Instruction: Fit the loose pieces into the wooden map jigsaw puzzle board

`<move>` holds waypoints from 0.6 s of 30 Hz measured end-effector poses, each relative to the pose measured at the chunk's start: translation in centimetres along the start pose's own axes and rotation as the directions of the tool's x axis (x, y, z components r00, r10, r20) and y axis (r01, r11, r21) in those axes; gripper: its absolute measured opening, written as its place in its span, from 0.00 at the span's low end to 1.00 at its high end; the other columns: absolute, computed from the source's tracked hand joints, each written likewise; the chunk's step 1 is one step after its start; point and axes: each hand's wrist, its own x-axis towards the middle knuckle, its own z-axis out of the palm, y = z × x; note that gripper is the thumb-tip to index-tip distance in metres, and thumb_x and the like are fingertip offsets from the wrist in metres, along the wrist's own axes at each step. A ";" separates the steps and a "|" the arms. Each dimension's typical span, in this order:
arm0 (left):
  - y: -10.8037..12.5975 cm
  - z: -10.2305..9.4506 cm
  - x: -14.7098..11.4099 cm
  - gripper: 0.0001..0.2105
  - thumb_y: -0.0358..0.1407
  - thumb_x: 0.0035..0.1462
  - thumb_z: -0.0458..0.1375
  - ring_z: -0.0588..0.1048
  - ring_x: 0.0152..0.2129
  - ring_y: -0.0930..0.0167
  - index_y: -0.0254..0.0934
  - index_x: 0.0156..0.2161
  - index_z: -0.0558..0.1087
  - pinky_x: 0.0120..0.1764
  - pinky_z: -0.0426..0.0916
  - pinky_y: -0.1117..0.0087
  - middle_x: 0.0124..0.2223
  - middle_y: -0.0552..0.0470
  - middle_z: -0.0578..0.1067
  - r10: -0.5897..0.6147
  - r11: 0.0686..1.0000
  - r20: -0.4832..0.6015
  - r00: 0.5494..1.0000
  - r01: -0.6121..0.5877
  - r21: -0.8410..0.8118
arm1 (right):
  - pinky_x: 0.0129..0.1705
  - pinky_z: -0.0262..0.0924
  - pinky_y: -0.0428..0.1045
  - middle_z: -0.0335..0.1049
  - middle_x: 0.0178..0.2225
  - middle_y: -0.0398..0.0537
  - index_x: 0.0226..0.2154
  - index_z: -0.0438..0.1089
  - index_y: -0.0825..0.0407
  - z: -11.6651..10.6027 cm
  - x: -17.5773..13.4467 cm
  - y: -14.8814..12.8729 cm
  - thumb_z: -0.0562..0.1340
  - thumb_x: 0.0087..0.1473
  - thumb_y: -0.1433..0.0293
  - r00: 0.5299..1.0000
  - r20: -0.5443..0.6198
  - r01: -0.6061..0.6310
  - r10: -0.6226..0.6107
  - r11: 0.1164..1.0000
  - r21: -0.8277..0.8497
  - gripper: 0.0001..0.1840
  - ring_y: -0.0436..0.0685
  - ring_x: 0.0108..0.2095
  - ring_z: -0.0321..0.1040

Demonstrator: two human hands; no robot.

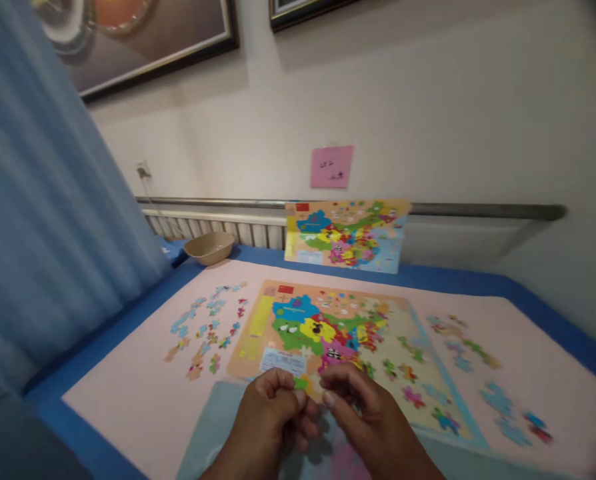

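Observation:
A small jigsaw piece, green, yellow and pale orange, is pinched between the thumb and fingers of my left hand. My right hand is curled at the piece's right edge, thumb and fingertips closed on it. Just beyond both hands lies a partly assembled map jigsaw, its left and middle joined in blue, green, yellow and pink areas. Loose pieces, including a pink one and a blue-green one, lie on the board's bare right part. My hands hide the lower edge of the jigsaw.
Loose pieces are scattered left of the board, and light blue ones to its right. A reference map picture leans against the wall. A tan bowl stands at the back left. A blue curtain hangs at the left.

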 end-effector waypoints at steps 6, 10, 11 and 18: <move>-1.9 5.8 2.6 0.24 0.46 0.29 0.75 0.62 0.11 0.77 0.37 0.24 0.65 0.17 0.55 0.76 0.16 0.57 0.67 -0.043 0.997 0.098 0.994 0.048 -0.052 | 0.39 0.63 0.47 0.73 0.36 0.46 0.41 0.72 0.52 -4.5 0.0 -0.7 0.57 0.62 0.64 0.995 -0.092 -0.034 0.041 0.997 0.074 0.11 0.55 0.36 0.70; -2.8 8.3 3.6 0.24 0.47 0.31 0.74 0.60 0.12 0.79 0.36 0.25 0.66 0.18 0.52 0.76 0.16 0.58 0.66 -0.017 0.999 0.105 0.994 0.022 -0.040 | 0.39 0.63 0.48 0.73 0.34 0.45 0.39 0.72 0.51 -6.8 -0.3 0.3 0.60 0.60 0.62 0.988 -0.130 -0.072 0.087 0.991 0.115 0.10 0.56 0.35 0.70; -2.9 8.9 3.8 0.24 0.47 0.32 0.74 0.60 0.13 0.78 0.36 0.25 0.66 0.19 0.52 0.76 0.16 0.58 0.66 -0.007 0.999 0.107 0.994 0.010 -0.031 | 0.38 0.63 0.48 0.73 0.34 0.45 0.39 0.72 0.50 -7.2 -0.4 0.5 0.60 0.60 0.62 0.985 -0.142 -0.082 0.102 0.987 0.142 0.10 0.56 0.35 0.70; -4.5 10.2 5.5 0.24 0.52 0.41 0.71 0.61 0.15 0.77 0.35 0.28 0.68 0.19 0.54 0.75 0.21 0.56 0.68 0.015 0.994 0.208 0.978 -0.037 0.104 | 0.35 0.61 0.47 0.70 0.31 0.43 0.36 0.72 0.50 -9.5 -0.2 1.8 0.61 0.58 0.60 0.944 -0.293 -0.114 0.153 0.983 0.146 0.11 0.56 0.32 0.67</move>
